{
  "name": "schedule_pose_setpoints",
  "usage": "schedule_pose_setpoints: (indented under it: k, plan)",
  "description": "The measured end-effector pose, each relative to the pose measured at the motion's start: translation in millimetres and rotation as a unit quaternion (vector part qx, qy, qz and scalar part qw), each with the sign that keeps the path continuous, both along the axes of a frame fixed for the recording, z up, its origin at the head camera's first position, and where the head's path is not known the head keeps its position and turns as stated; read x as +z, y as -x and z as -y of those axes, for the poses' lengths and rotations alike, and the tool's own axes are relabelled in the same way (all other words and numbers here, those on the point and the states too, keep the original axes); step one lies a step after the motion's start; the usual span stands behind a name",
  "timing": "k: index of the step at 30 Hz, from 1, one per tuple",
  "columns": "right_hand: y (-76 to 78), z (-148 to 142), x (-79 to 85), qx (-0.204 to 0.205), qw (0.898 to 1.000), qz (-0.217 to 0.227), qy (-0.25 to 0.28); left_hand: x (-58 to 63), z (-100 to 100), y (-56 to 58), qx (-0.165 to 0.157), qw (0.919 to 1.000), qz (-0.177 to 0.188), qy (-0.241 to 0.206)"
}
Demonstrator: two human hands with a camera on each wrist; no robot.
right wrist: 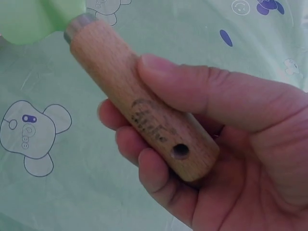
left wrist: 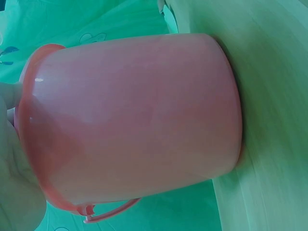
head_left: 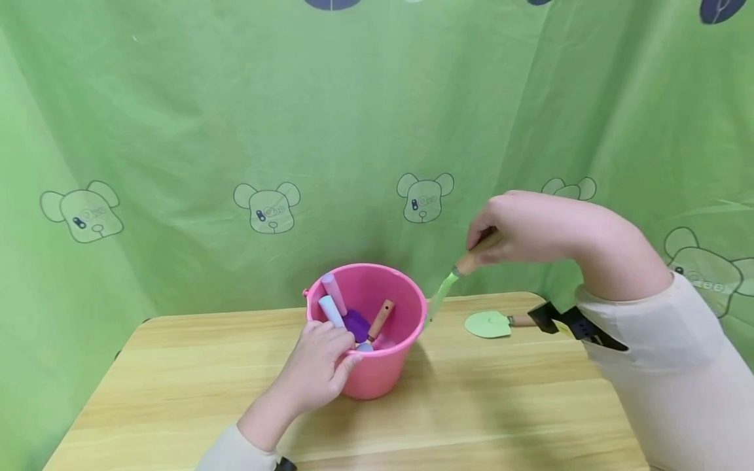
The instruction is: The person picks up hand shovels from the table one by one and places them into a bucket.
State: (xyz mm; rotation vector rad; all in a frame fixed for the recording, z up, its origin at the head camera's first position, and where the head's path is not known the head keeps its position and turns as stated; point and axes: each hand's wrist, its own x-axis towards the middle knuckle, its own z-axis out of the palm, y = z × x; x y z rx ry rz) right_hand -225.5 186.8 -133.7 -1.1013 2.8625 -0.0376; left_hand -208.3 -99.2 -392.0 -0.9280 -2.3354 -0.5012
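A pink bucket (head_left: pixel 377 376) stands on the table, and my left hand (head_left: pixel 321 360) grips its near rim, fingers over the edge and thumb outside. Inside lean a lilac handle (head_left: pixel 333 292), a light blue handle (head_left: pixel 332 311), a purple blade (head_left: pixel 356 324) and a wooden handle (head_left: pixel 381 318). To the right of the bucket, my right hand (head_left: pixel 524 226) holds a green trowel (head_left: pixel 440 296) by its wooden handle (right wrist: pixel 130 82), blade pointing down beside the bucket's right rim. The right wrist view shows thumb and fingers wrapped round that handle, which has a hole near its end.
A second green trowel (head_left: pixel 489 324) with a wooden handle lies on the table (head_left: pixel 194 379) under my right forearm. Behind the table hangs a green curtain (head_left: pixel 353 131) printed with bear heads. The bucket's pink carrying handle (left wrist: pixel 113 211) hangs at its side.
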Motion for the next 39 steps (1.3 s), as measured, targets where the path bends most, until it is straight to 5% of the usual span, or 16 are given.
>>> schedule_pose_setpoints:
  k: [11, 39]
  plan:
    - [9.7, 16.1, -9.0, 0.013, 1.0, -0.009, 0.019, 1.0, -0.4, -1.2, 0.003, 1.0, 0.005, -0.002]
    - [38.5, 54.1, -78.3, -0.034, 0.997, 0.066, 0.002, 0.6, -0.6, -1.5, 0.006, 1.0, 0.002, 0.002]
